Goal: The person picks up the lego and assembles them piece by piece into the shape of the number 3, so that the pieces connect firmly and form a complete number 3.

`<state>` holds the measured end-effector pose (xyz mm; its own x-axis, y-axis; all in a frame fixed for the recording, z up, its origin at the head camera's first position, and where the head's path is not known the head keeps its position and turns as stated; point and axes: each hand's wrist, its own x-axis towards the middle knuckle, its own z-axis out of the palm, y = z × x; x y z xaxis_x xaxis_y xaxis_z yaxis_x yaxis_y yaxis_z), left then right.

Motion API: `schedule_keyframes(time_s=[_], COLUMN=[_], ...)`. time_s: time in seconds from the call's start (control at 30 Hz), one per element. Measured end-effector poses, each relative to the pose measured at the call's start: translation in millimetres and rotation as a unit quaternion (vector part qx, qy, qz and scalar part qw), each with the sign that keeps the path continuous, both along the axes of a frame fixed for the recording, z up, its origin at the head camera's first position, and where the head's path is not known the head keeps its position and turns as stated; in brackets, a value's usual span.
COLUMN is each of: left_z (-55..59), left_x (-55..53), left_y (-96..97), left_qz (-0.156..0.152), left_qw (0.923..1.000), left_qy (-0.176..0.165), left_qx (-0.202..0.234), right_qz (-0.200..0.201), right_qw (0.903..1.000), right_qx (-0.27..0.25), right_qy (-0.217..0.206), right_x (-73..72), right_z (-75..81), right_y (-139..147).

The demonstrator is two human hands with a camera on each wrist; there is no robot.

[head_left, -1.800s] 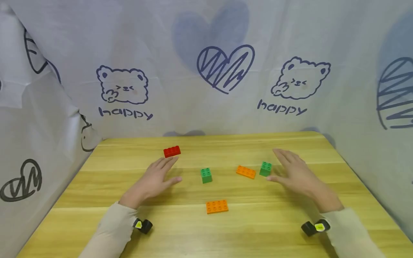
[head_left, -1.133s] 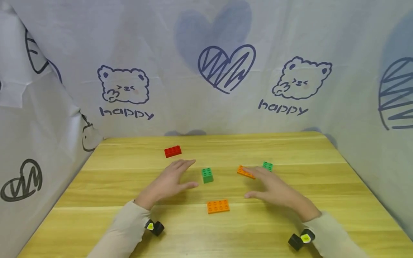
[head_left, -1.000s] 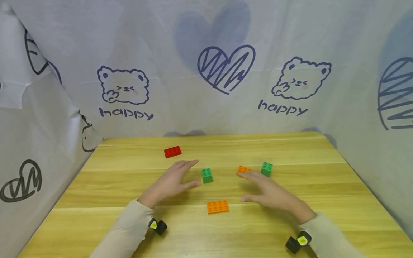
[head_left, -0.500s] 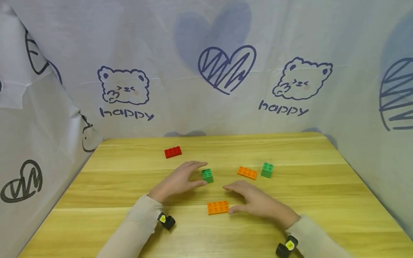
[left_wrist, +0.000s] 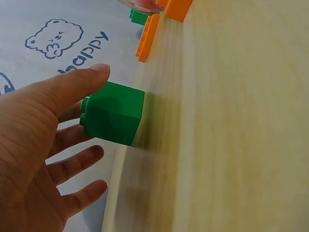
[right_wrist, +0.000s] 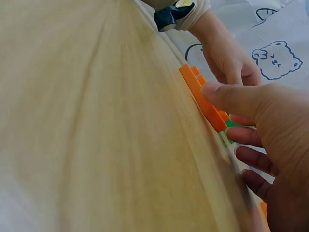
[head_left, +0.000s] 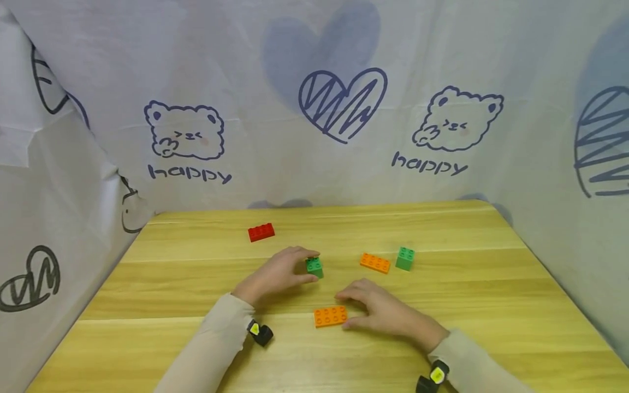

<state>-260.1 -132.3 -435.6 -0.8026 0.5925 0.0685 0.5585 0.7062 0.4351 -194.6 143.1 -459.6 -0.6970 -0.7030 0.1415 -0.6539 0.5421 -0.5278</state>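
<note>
The left wrist view shows lower fingers of the left hand spread, hidden in the head view; thumb and index flank the left green block, pinching or not, I cannot tell. The nearer orange block lies beside the right hand's parted thumb and fingers. Both hands have drawn inward since earlier.

The wood-grain table bears a red brick, two green bricks and two orange bricks.

Yellowish wood-grain worktop, with white cloth hanging at left, right and far side, showing blue hearts and bears.
</note>
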Motion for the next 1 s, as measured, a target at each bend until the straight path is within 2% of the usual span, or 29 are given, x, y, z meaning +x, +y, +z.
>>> schedule_keyframes(time_s=[0.5,1.0], left_z=[-4.9,-9.6], left_x=[-1.7,-4.3], left_y=[-3.6,-2.6], left_qz=[-0.01,-0.01], left_qw=[0.9999,0.9999], left_qy=[0.009,0.009], left_qx=[0.004,0.006], right_qz=[0.007,-0.009], right_qw=[0.9988,0.9983], right_qx=[0.007,0.013], right_qy=[0.048,0.057], right_x=[-0.4,2.5], right_z=[-7.2,-7.6], right_y=[-2.1,-0.9])
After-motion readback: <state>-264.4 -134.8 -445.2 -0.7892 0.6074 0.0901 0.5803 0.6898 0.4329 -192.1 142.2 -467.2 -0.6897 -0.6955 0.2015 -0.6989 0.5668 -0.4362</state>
